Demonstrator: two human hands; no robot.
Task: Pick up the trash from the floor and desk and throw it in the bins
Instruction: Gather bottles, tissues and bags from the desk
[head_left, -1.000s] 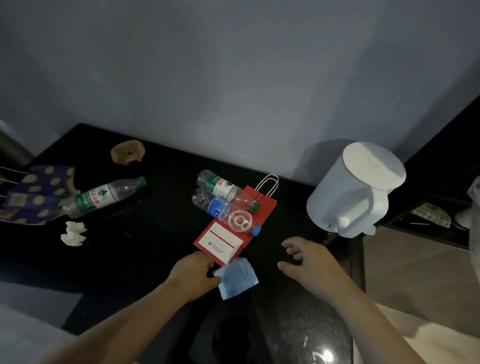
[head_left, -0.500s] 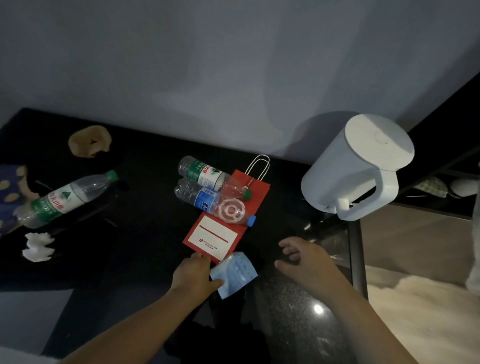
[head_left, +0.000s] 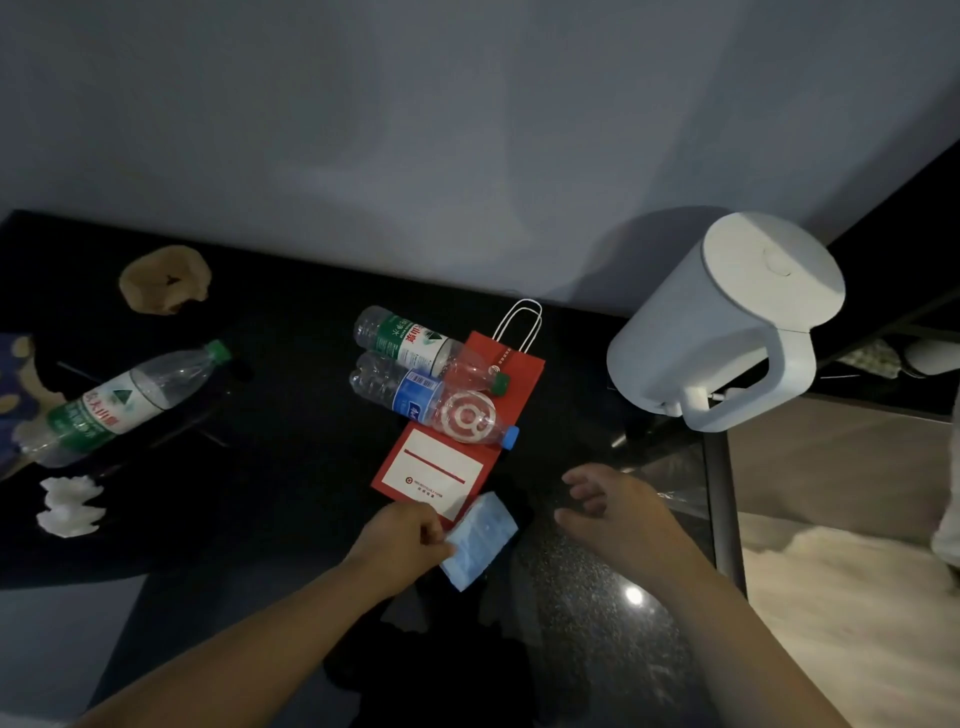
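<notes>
Left hand: we are seeing the left hand (head_left: 402, 540) pinching the packet (head_left: 480, 540) by its left edge, thumb and fingers closed on it.
Right hand: the right hand (head_left: 618, 514) is hovering just right of the packet, fingers loosely curled and apart, holding nothing.
Packet: it is sitting low over the desk (head_left: 285, 467) at the near corner of the bag (head_left: 511, 374) (we cannot tell whether it is lifted or still resting).
On the bag: two bottles are lying side by side across the red bag, the green bottle (head_left: 410, 343) farther from us and the blue bottle (head_left: 421, 397) nearer, both caps pointing right.
In the way: we are finding nothing lying between either hand and the packet; the blue bottle is lying just beyond it.
Left side: a third bottle (head_left: 124, 400) is lying well apart, with a tissue (head_left: 67, 504) near it and a brown wad (head_left: 163, 280) by the wall.
Right side: a white kettle (head_left: 727, 322) is standing at the desk's right end, beyond the right hand.
Since earlier: the left hand is keeping its pinch and the packet is staying by the bag's corner; the right hand is holding about the same place; the spotted cloth (head_left: 10, 364) is slipping off the left edge of our view.
</notes>
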